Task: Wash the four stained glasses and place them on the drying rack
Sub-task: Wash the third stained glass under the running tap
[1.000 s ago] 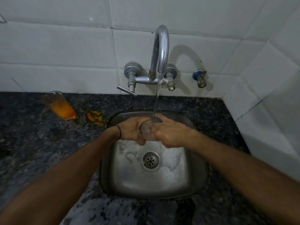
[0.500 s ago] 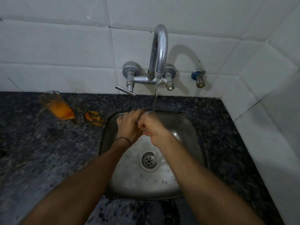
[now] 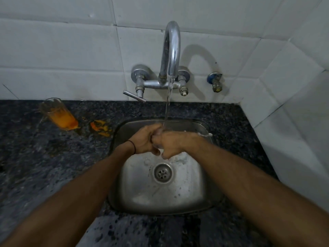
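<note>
Over the steel sink [image 3: 204,196], both hands hold one clear glass [image 3: 157,145] under the running water from the tap [image 3: 170,54]. My left hand [image 3: 145,140] wraps round its left side and my right hand [image 3: 171,144] grips its right side. The glass is almost fully hidden between my fingers. A second glass [image 3: 57,114], stained orange inside, stands on the dark counter at the far left, against the wall. No drying rack is in view.
An orange spill [image 3: 100,127] lies on the granite counter [image 3: 44,157] between the stained glass and the sink. White foam [image 3: 179,158] sits near the drain [image 3: 162,172]. A small blue valve [image 3: 215,82] juts from the tiled wall; tiles close the right side.
My hands turned the glass under the stream: they shifted left and closer together half a second ago, then spread back to the middle of the sink, still holding it.
</note>
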